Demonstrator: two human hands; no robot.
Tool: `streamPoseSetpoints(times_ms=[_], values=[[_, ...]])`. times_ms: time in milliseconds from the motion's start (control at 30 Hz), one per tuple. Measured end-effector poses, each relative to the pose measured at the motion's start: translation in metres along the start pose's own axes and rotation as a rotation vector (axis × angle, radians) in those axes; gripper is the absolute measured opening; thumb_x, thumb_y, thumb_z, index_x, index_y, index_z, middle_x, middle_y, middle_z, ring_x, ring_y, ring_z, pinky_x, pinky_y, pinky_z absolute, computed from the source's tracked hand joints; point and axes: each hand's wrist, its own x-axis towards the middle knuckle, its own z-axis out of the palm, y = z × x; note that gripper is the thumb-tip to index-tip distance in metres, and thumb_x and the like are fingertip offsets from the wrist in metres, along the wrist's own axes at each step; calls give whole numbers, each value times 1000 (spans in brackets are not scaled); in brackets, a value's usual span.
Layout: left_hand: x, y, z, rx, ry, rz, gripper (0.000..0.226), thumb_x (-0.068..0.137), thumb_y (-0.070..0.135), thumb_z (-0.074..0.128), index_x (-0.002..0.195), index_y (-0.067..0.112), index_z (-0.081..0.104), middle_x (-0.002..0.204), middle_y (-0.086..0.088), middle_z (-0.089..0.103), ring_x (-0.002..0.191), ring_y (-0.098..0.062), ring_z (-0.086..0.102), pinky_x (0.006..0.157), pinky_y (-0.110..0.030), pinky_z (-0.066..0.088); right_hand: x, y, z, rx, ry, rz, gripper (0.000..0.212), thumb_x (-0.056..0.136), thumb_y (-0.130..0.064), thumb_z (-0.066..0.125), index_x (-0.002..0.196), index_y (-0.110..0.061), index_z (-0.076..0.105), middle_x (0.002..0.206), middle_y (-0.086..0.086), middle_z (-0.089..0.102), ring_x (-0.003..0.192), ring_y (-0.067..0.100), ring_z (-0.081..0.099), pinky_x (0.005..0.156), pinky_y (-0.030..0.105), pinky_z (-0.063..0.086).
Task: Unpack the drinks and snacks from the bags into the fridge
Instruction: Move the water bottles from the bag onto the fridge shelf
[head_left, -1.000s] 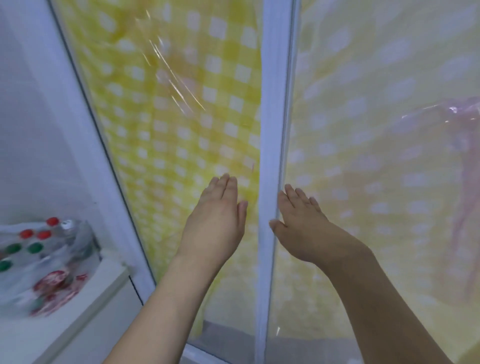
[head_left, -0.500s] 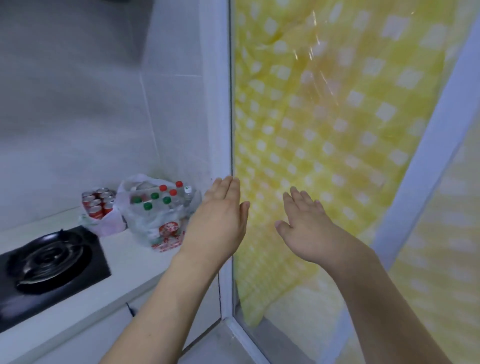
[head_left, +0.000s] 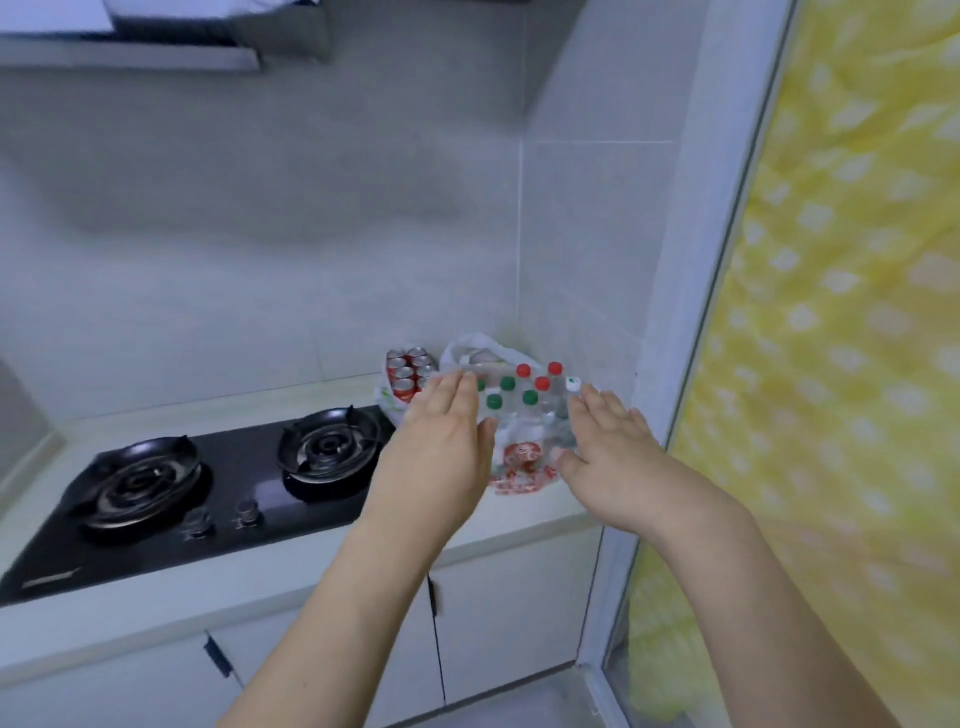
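A clear plastic bag (head_left: 522, 457) with red print stands on the counter's right end, full of several bottles (head_left: 508, 384) with green, red and white caps. Behind it to the left, a second white bag holds several red drink cans (head_left: 408, 371). My left hand (head_left: 441, 447) and my right hand (head_left: 610, 449) are held out flat, fingers apart, in front of the bottle bag on either side of it. Neither hand holds anything. No fridge is in view.
A black two-burner gas hob (head_left: 208, 478) fills the counter's left part. The pale counter (head_left: 524, 519) has white cabinet doors (head_left: 498, 623) below. A range hood (head_left: 156, 36) hangs above. A white-framed glass door (head_left: 691, 312) with a yellow checked curtain (head_left: 831, 364) stands on the right.
The view has swung left from the glass door and curtain to the kitchen counter. Both open hands now hover before the bag of bottles instead of the door.
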Motion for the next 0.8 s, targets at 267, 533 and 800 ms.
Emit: streamPoseSetpoints(times_ms=[267, 533, 800], values=[[33, -52, 14, 33, -2, -78, 55, 104, 33, 33, 153, 11, 22, 161, -3, 20, 149, -19, 16, 116, -32, 23, 63, -25, 11, -3, -39, -66, 63, 104, -31, 25, 155, -12, -7, 160, 4, -22, 148, 17, -19, 119, 34, -11], [91, -62, 53, 22, -49, -62, 57, 105, 36, 31, 155, 11, 18, 163, -3, 14, 150, -17, 8, 120, -27, 9, 129, 9, 13, 0, -85, -33, 64, 103, -30, 26, 155, -13, -9, 160, 3, -22, 148, 18, -19, 120, 35, -10], [159, -73, 87, -60, -89, -169, 52, 104, 37, 33, 151, 15, 27, 159, 0, 26, 143, -19, 29, 110, -32, 34, 214, 42, 10, 14, -165, -50, 64, 102, -32, 27, 155, -15, -5, 162, 1, -15, 149, 19, -10, 122, 40, 1]])
